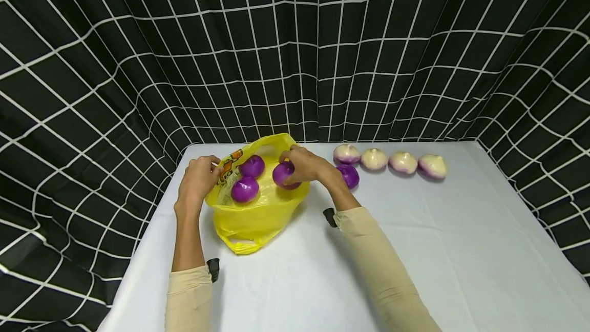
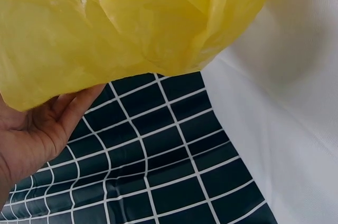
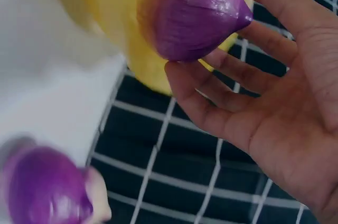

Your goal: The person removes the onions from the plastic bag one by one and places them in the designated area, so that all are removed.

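Right wrist view shows the right hand (image 3: 285, 92) half curled, its thumb and fingertips spread around one glossy purple onion (image 3: 198, 20), whose pointed tip is turned toward the palm. In the head view, this onion is at the right side of the mouth of a yellow plastic bag (image 1: 258, 219); whether it touches the film, I cannot tell. The onion seems firm and rather light, but its shiny round skin may be slippery, so a hold around the widest part looks safer than one at the tip. The left hand (image 1: 198, 178) pinches the left rim of the bag, which is thin, soft and likely to fold when released; the rim is the good place to hold. Inside lie two more purple onions (image 1: 245, 189). Beside the right wrist, on the white tablecloth (image 1: 299, 281), is another purple onion (image 1: 348, 176), and behind it begins a row of four white-and-purple bulbs (image 1: 403, 162), perhaps turnips.
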A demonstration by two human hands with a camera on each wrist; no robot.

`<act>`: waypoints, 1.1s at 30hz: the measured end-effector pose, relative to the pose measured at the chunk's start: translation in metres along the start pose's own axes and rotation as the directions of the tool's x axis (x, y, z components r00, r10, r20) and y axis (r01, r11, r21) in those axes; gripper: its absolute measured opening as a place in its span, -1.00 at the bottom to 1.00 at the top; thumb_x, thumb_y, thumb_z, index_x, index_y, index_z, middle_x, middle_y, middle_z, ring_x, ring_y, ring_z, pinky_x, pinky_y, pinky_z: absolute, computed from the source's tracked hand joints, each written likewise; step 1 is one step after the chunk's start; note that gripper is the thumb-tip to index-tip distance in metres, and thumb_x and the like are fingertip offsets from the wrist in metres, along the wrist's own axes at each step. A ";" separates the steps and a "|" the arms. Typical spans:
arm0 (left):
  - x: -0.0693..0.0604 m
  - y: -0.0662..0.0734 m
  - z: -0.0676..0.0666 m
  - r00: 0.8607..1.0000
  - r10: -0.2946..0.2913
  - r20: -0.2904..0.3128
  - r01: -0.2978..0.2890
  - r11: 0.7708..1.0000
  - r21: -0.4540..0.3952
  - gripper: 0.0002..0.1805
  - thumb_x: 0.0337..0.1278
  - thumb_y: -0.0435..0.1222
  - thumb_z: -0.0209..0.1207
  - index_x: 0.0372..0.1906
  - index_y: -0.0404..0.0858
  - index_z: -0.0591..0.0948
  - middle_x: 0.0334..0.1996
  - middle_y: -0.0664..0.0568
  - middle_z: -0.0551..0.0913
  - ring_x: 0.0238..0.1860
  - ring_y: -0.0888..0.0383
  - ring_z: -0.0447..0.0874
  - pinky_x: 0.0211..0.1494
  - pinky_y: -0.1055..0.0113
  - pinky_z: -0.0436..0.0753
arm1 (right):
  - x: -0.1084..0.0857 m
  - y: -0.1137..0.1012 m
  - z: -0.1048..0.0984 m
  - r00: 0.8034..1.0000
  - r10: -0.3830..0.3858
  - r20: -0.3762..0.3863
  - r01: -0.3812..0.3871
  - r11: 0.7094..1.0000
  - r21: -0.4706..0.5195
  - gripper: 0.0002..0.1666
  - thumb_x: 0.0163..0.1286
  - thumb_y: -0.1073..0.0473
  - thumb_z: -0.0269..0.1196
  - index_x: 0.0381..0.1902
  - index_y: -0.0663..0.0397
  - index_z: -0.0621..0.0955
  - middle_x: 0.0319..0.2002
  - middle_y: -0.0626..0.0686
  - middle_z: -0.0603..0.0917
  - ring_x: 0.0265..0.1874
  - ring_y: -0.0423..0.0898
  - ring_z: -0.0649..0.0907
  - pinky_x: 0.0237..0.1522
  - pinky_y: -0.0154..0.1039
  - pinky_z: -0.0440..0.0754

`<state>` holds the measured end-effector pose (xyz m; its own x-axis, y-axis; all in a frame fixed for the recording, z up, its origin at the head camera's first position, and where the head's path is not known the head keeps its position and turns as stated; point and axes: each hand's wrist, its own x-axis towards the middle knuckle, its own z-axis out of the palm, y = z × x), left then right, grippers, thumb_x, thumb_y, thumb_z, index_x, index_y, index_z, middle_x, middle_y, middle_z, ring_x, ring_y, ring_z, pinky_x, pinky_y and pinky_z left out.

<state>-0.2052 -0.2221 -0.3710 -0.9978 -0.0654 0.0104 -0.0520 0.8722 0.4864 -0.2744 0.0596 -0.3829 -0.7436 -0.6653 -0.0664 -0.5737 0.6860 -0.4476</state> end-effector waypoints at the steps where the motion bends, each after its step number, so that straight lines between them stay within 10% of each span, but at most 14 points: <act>1: 0.000 0.000 0.000 1.000 0.000 -0.003 0.000 1.000 0.002 -0.61 0.54 -0.32 0.10 0.27 -0.48 0.59 0.08 -0.43 0.74 0.04 -0.29 0.77 0.06 -0.04 0.76 | -0.006 0.003 -0.003 1.000 -0.003 -0.023 0.003 1.000 0.012 -0.34 0.21 0.07 0.54 0.24 0.17 0.64 0.12 0.22 0.61 0.13 0.12 0.61 0.26 -0.04 0.65; 18: -0.003 -0.003 -0.003 1.000 0.010 -0.024 -0.009 1.000 0.027 -0.62 0.55 -0.33 0.09 0.27 -0.47 0.60 0.07 -0.44 0.74 0.04 -0.32 0.77 0.05 -0.06 0.76 | -0.116 0.080 -0.052 0.904 0.375 -0.204 -0.371 0.927 0.060 -0.26 0.24 0.15 0.51 0.32 0.31 0.54 0.16 0.40 0.51 0.22 0.40 0.52 0.24 0.30 0.61; 33: -0.003 -0.003 0.000 1.000 0.004 -0.020 -0.003 1.000 0.021 -0.63 0.56 -0.33 0.09 0.28 -0.44 0.61 0.07 -0.43 0.74 0.08 -0.33 0.72 0.06 -0.04 0.75 | -0.141 0.127 -0.022 0.891 0.444 -0.096 -0.441 0.896 0.058 -0.28 0.29 0.20 0.48 0.31 0.41 0.51 0.23 0.48 0.53 0.28 0.44 0.50 0.37 0.35 0.45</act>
<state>-0.2024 -0.2242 -0.3724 -0.9970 -0.0720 0.0298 -0.0498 0.8824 0.4678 -0.2500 0.2472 -0.4113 -0.9502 -0.2594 -0.1724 -0.1663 0.8906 -0.4234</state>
